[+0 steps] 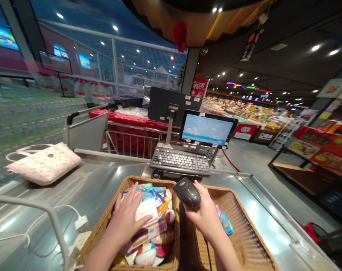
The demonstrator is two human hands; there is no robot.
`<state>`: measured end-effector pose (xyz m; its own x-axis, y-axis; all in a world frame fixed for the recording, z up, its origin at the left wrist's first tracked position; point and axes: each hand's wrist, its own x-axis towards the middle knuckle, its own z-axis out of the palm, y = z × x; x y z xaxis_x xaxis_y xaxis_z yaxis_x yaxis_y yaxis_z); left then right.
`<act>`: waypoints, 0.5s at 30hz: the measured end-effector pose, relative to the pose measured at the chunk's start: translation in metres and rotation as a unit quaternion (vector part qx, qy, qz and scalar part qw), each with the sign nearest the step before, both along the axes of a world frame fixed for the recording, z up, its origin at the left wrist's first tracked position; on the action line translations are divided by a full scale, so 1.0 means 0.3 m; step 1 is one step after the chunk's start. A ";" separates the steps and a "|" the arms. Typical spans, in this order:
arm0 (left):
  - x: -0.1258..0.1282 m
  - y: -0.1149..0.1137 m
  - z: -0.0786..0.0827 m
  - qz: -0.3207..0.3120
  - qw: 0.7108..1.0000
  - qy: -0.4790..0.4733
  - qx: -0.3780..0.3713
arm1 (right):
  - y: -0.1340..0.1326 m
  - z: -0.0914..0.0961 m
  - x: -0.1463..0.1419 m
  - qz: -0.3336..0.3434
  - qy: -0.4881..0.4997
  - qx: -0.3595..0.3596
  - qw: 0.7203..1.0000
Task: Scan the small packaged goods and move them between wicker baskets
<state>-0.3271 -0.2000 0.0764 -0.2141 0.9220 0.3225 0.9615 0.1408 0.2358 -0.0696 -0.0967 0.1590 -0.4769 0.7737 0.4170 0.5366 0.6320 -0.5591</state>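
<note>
My right hand (200,207) grips a black handheld barcode scanner (187,193), held over the gap between two wicker baskets. Fingers spread, my left hand (128,212) is over the left wicker basket (99,235), which is full of small packaged goods. Under and beside that hand lie a white packet (147,209) and an orange item (164,206); whether the fingers touch any of them I cannot tell. In the right wicker basket (244,241), a blue-and-pink packaged item (225,223) lies near its left side, partly behind my right forearm.
A black keyboard (180,160) and lit monitor (209,130) stand beyond the baskets. On the metal counter (103,184), a pale handbag (45,163) sits at left, near a power strip (79,241) and a bent grey rail (53,216). Stacked red boxes (323,146) are at right.
</note>
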 end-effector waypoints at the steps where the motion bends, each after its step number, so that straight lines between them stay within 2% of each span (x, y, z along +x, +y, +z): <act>1: 0.022 0.019 0.009 -0.016 1.000 0.002 0.014 | 0.004 0.000 0.026 -0.014 0.004 0.003 1.000; 4: 0.113 0.092 0.039 -0.075 0.997 0.001 0.031 | 0.018 0.004 0.125 -0.051 0.005 0.018 0.998; 9: 0.324 0.254 0.075 -0.203 0.979 -0.005 0.033 | 0.039 0.006 0.327 -0.107 0.010 0.046 0.993; 15: 0.608 0.484 0.059 -0.324 0.945 0.034 0.030 | 0.057 -0.017 0.571 -0.212 0.019 0.050 0.976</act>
<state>-0.1447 -0.0549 0.0942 0.4115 0.8325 0.3708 0.8549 -0.4937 0.1597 0.1018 -0.0797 0.1540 -0.1064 0.8526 0.5116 0.7415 0.4109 -0.5305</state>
